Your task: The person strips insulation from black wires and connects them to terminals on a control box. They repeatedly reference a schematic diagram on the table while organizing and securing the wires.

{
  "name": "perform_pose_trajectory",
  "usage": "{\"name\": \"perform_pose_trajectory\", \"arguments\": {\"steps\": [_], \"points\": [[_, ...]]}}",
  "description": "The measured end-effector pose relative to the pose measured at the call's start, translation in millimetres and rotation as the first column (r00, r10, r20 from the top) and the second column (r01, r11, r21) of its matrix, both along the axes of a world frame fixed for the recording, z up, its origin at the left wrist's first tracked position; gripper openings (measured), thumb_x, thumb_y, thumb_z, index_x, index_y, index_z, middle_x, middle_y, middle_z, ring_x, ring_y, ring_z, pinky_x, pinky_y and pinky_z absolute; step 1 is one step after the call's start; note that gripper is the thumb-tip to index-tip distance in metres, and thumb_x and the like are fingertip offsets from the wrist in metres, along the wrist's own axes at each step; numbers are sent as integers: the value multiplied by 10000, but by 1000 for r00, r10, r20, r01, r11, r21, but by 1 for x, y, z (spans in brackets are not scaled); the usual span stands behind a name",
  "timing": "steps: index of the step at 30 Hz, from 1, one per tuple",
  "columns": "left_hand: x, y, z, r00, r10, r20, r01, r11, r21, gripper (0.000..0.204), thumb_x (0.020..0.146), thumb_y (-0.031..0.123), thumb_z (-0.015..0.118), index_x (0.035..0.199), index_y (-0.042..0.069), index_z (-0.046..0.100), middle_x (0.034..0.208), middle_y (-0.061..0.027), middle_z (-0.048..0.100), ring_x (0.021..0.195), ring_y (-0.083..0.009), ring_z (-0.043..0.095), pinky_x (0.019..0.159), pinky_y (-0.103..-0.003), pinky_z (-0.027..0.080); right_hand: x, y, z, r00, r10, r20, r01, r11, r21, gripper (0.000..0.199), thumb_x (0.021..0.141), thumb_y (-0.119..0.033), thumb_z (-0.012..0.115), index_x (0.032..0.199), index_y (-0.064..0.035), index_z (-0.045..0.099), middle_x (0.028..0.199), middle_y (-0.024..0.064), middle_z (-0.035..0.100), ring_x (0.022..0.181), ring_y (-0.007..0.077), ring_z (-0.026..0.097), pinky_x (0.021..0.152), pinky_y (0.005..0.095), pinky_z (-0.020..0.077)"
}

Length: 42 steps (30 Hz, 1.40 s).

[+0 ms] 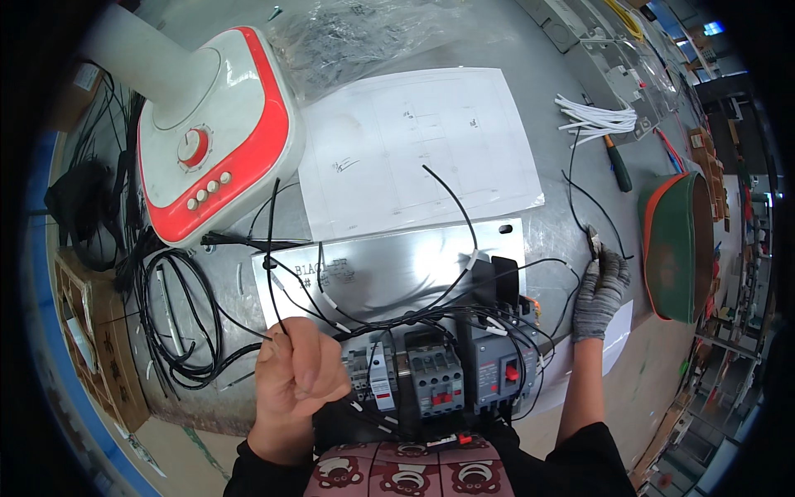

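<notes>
My left hand (300, 369), bare, is closed with thumb and fingertips pinching the end of a black wire (272, 224) that stands up from it. Below the metal mounting plate (389, 253) a bundle of black wires (414, 317) with white sleeves runs across several electrical devices. Among these are a contactor (436, 381) and a grey circuit breaker (498, 373) with a red switch. Off to the right, my right hand (602, 294), in a grey knitted glove, is closed around a thin black wire (573, 195). A small dark piece at its fingertips is unclear.
A white and red fan base (219, 137) stands at the back left beside a wiring drawing (422, 149). Coiled black cable (178, 323) lies left. On the right are white tubes (596, 118), a screwdriver (618, 166) and a green bin (679, 248). Clear plastic bags (356, 41) lie behind.
</notes>
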<state>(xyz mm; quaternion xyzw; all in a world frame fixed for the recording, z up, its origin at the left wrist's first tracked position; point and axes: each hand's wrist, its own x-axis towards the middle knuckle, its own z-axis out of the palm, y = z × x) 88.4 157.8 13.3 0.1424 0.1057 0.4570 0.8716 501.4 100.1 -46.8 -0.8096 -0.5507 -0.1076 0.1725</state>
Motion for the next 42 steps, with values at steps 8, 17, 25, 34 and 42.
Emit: {"name": "perform_pose_trajectory", "arguments": {"steps": [8, 17, 25, 34, 42], "points": [[-5, -3, -3, 1000, -14, 25, 16, 998, -53, 444, 995, 378, 414, 748, 21, 501, 553, -23, 410, 391, -64, 235, 380, -248, 191, 5, 0, -3, 1000, 0, -1, 0, 999, -37, 280, 881, -110, 513, 1140, -20, 570, 1079, 183, 537, 1027, 350, 499, 945, 434, 384], [-4, -2, -2, 999, -11, 38, 13, 998, -67, 442, 998, 365, 413, 750, 12, 508, 548, -33, 411, 397, -66, 241, 377, -248, 195, 4, 1, -3, 999, 11, -38, -12, 1000, -17, 254, 897, -106, 501, 1129, -34, 576, 1066, 179, 542, 1019, 342, 507, 938, 428, 385], [-4, -1, -3, 999, -13, 36, 15, 997, -70, 444, 997, 367, 414, 750, 11, 511, 550, -34, 412, 394, -66, 236, 378, -247, 195, 4, 1, -5, 998, 4, -67, -4, 1000, 0, 254, 900, -106, 501, 1131, -28, 575, 1057, 174, 542, 1014, 335, 507, 931, 421, 390], [-1, 0, -3, 1000, -12, -17, 12, 1000, 11, 425, 1028, 354, 307, 731, 72, 418, 515, -19, 403, 340, -51, 212, 320, -217, 144, -1, 2, 2, 1000, 3, -13, -3, 1000, -30, 273, 887, -95, 502, 1142, -21, 568, 1081, 177, 547, 1025, 345, 498, 945, 432, 381], [-1, 1, -3, 1000, -6, -15, 6, 1000, 24, 418, 1034, 341, 287, 734, 77, 410, 511, -16, 397, 338, -48, 212, 316, -210, 149, 1, 1, 0, 1000, -8, 9, 8, 1000, -27, 282, 882, -97, 509, 1146, -16, 566, 1068, 178, 549, 1021, 342, 502, 935, 430, 393]]}}
